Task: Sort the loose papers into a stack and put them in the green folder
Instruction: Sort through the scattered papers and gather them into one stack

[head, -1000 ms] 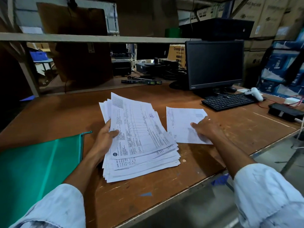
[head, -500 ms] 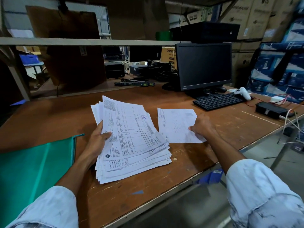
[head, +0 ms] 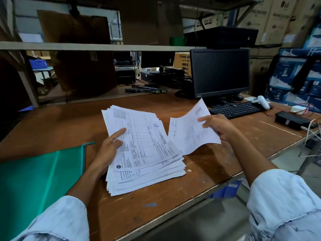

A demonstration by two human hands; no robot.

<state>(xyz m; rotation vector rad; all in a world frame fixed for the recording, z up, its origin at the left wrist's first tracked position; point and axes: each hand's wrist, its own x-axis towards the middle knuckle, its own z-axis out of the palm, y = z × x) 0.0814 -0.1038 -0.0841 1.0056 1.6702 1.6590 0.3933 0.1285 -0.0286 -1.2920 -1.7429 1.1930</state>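
Where a worn brown wooden desk (head: pixel 69 129) fills the middle of the frame under a long shelf (head: pixel 86 46), a dark monitor (head: pixel 220 72) and a black keyboard (head: pixel 234 109) stand at the upper right, with stacked cardboard boxes (head: pixel 278 18) behind them. A green folder (head: pixel 34 180) lies flat at the lower left, zipped edge toward the centre. Just right of it, at the centre, sits the stack of papers (head: pixel 145 150), slightly fanned, its long axis running nearly straight up the frame with the far end leaning a little left. The left hand (head: pixel 109 148) grips the stack's left edge, two digits lying on the top sheet. The right hand (head: pixel 218 126) pinches the right edge of a single sheet (head: pixel 187 134), held curled above the desk with one corner pointing up toward the monitor and its lower corner over the stack's right side.
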